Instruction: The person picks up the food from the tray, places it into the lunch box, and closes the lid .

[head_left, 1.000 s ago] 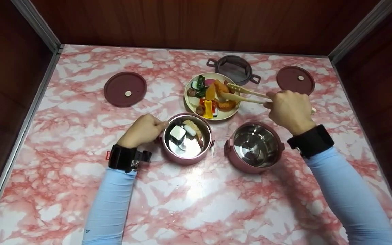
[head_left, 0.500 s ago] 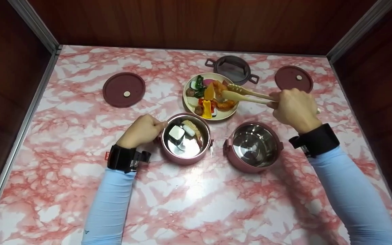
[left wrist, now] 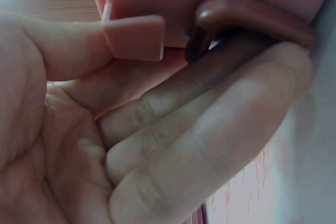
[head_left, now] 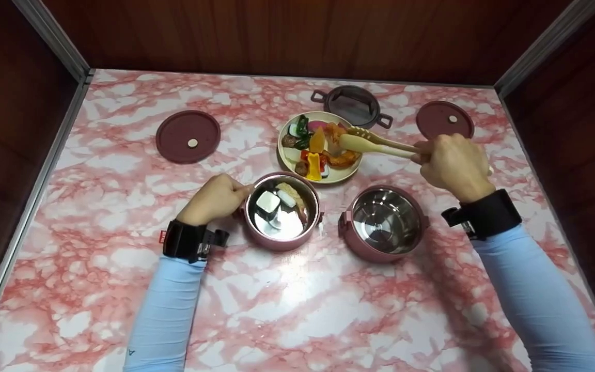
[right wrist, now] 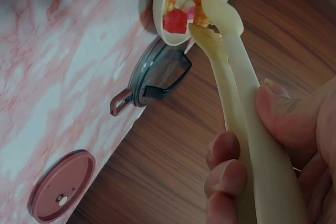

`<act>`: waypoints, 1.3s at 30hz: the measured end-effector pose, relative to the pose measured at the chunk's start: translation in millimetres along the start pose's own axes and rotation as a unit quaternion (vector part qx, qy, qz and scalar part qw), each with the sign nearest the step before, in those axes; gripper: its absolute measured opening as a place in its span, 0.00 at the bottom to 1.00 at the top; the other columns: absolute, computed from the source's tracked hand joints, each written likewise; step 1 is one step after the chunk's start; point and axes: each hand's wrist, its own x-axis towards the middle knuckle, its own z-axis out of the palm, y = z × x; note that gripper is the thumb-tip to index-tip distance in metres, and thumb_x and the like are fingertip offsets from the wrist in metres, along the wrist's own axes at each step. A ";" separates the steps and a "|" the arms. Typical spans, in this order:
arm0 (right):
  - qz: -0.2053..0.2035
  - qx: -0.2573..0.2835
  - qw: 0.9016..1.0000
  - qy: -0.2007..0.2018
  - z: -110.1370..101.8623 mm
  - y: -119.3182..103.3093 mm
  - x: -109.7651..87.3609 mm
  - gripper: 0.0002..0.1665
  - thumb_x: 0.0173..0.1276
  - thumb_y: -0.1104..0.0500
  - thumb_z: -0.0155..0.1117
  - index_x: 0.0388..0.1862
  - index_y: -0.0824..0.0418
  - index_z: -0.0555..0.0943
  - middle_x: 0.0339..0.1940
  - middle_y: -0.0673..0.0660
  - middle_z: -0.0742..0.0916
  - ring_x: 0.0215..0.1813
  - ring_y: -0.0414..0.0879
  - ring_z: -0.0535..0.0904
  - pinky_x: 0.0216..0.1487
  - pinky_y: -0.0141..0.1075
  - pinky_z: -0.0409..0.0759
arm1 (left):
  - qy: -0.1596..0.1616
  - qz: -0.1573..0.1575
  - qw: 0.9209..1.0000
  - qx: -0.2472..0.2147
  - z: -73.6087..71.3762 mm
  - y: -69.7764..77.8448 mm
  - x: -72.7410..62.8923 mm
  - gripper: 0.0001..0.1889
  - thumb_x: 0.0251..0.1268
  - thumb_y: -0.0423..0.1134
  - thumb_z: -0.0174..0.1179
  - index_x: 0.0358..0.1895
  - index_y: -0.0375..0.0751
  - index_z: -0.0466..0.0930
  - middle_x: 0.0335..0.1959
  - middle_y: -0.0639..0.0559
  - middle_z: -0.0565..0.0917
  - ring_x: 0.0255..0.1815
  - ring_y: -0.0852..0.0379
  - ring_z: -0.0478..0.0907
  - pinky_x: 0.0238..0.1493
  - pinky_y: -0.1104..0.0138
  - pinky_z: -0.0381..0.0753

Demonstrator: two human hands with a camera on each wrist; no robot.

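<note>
Tongs (head_left: pixel 355 143) reach over the food plate (head_left: pixel 341 174) in the upper centre, the right hand (head_left: pixel 455 163) pinching both arms, likely keeping their tips together. At centre, the left hand (head_left: pixel 215 199) grips the pot (head_left: pixel 282 244) by its handle (left wrist: pixel 231 11), apparently steadying it.

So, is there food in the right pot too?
No, the right pot shows only bare metal inside, unlike the left pot.

From my remote feed I see a pink-and-white marbled surface (head_left: pixel 287 330), bounded at the back and both sides by dark reddish-brown wood-grain panels (head_left: pixel 277 39). Grey metal strips (head_left: pixel 53 39) line the corners; light glares off the marbling.
</note>
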 end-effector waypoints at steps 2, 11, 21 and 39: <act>0.002 0.002 1.000 -0.007 -2.0 0.2 -0.2 0.06 0.64 0.54 0.67 0.37 0.52 0.89 0.22 0.59 0.84 0.27 0.63 0.78 0.17 0.57 0.69 | 0.003 0.001 1.000 0.002 0.2 -0.4 0.2 0.27 0.75 0.52 0.53 0.14 0.44 0.74 0.14 0.51 0.76 0.18 0.54 0.73 0.28 0.61 0.76; 0.036 0.047 0.998 -0.020 -24.9 -2.2 -8.1 0.17 0.68 0.50 0.65 0.53 0.53 0.88 0.39 0.65 0.88 0.38 0.63 0.80 0.27 0.58 0.71 | 0.024 0.027 0.999 0.020 0.7 0.0 0.6 0.29 0.74 0.50 0.54 0.09 0.50 0.64 0.09 0.59 0.64 0.14 0.59 0.65 0.21 0.64 0.67; -0.031 0.098 0.994 -0.025 -48.6 -17.4 -26.5 0.15 0.65 0.54 0.71 0.51 0.52 0.89 0.30 0.55 0.90 0.28 0.49 0.75 0.28 0.44 0.65 | 0.019 0.019 1.000 0.015 0.0 1.8 -0.9 0.27 0.74 0.50 0.54 0.12 0.44 0.75 0.12 0.54 0.74 0.17 0.55 0.71 0.27 0.62 0.73; -0.234 0.059 0.959 -0.148 -20.1 -68.8 -27.7 0.14 0.59 0.59 0.72 0.44 0.47 0.91 0.23 0.43 0.85 0.21 0.40 0.71 0.20 0.37 0.68 | 0.009 0.017 1.000 0.009 0.1 -0.2 0.5 0.27 0.75 0.50 0.53 0.13 0.44 0.75 0.12 0.54 0.74 0.16 0.56 0.71 0.24 0.62 0.73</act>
